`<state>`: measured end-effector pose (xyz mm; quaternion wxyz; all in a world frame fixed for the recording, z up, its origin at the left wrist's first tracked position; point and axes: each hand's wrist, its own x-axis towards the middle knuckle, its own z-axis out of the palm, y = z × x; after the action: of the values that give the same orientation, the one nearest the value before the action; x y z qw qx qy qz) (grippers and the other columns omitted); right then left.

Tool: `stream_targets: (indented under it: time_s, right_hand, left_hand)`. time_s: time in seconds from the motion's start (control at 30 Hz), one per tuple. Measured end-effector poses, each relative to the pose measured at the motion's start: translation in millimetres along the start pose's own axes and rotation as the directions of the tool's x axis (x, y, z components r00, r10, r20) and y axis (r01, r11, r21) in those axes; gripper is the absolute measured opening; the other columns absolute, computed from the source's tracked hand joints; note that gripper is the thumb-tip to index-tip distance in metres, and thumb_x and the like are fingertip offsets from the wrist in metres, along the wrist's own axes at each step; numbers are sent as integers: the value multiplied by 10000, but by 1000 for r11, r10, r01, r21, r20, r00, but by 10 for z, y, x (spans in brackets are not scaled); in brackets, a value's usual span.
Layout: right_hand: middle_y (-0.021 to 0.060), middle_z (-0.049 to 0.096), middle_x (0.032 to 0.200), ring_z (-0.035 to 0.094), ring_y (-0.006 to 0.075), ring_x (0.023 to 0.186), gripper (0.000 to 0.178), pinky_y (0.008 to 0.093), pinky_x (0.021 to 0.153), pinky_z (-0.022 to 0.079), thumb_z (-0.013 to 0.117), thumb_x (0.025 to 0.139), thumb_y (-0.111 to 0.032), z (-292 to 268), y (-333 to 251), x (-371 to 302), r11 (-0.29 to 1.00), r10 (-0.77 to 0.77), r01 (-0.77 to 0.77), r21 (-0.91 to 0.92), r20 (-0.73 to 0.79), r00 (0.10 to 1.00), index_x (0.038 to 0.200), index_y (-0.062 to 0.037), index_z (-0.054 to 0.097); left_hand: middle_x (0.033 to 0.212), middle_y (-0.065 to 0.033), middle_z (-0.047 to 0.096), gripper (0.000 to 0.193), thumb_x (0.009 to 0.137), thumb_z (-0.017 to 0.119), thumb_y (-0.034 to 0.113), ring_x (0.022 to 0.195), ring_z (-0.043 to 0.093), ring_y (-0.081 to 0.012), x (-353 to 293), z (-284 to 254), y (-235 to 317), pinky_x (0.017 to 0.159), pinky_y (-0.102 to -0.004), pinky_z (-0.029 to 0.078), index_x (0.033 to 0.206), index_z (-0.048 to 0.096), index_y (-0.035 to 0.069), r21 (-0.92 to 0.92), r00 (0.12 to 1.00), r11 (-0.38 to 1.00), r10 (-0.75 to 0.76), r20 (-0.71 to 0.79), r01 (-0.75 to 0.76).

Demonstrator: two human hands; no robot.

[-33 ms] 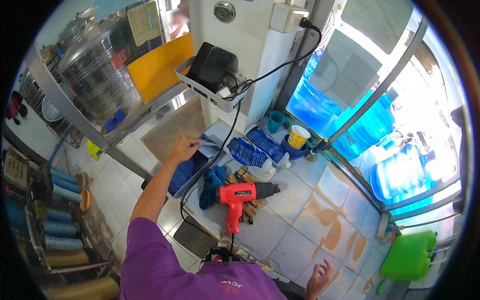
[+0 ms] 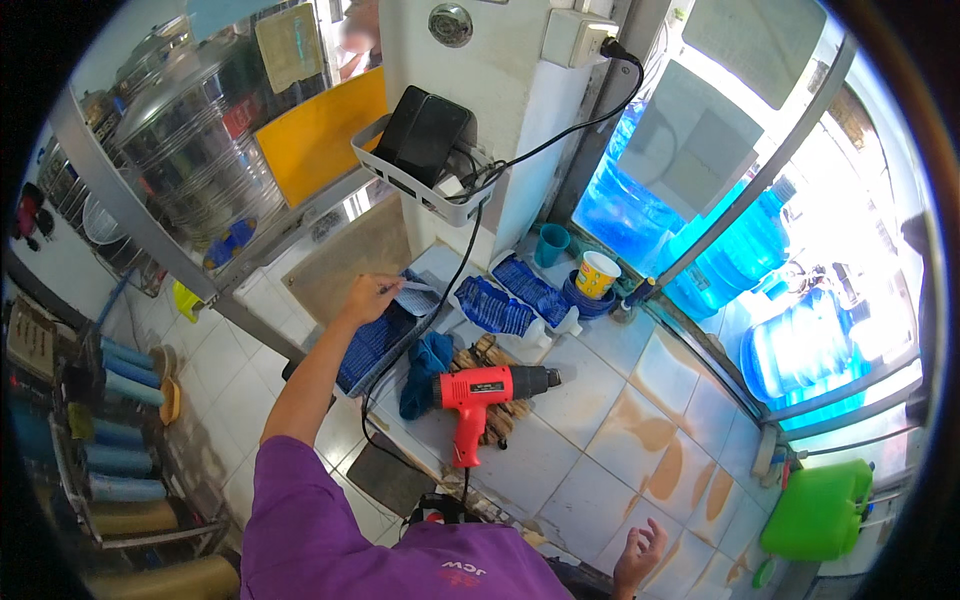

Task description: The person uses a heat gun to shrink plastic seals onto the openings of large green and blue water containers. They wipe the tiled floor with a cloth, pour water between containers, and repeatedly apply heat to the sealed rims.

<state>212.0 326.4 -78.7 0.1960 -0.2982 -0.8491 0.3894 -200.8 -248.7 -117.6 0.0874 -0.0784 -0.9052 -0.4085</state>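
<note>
My left hand (image 2: pixel 365 296) reaches forward to a tray of blue sheets (image 2: pixel 375 345) and pinches a thin pale-blue sheet (image 2: pixel 412 296) at its far end. My right hand (image 2: pixel 640 556) hangs low at the bottom edge, fingers apart, holding nothing. A red heat gun (image 2: pixel 482 392) lies on its side on the white tiled surface (image 2: pixel 590 400) between the two hands, its nozzle pointing right. A dark blue cloth (image 2: pixel 426 362) is bunched just left of it. A black cable (image 2: pixel 455 290) runs from the wall socket down past the tray.
Two packs of blue sheets (image 2: pixel 497 306) lie beyond the heat gun, with a teal cup (image 2: pixel 550 243) and a yellow cup (image 2: pixel 597 273). A white wall basket (image 2: pixel 415 190) holds a black device. Blue water bottles (image 2: pixel 795 345) and a green canister (image 2: pixel 815 510) stand right, a steel tank (image 2: pixel 190 150) left.
</note>
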Motion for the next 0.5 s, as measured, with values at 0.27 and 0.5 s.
stream_targets:
  time_s: [0.27,0.5]
  right_hand:
    - [89,612,1222,619,189,962,339,320,747,516,703,897,-39,34,-148,-203,999,35,-35,-40,-11,999,1229,-34,635]
    - [111,609,1214,644,203,915,308,338,742,548,696,889,-22,21,-145,-334,997,-23,21,-70,-23,999,1193,-7,649]
  left_hand:
    - [950,-141,764,124,843,674,-17,894,726,-200,160,-58,-206,845,-324,562,959,711,6,-270,996,963,-11,-90,-14]
    - [968,-144,765,113,741,721,-2,942,725,-216,152,-107,-250,848,-337,555,810,632,6,-228,995,968,101,-14,-101]
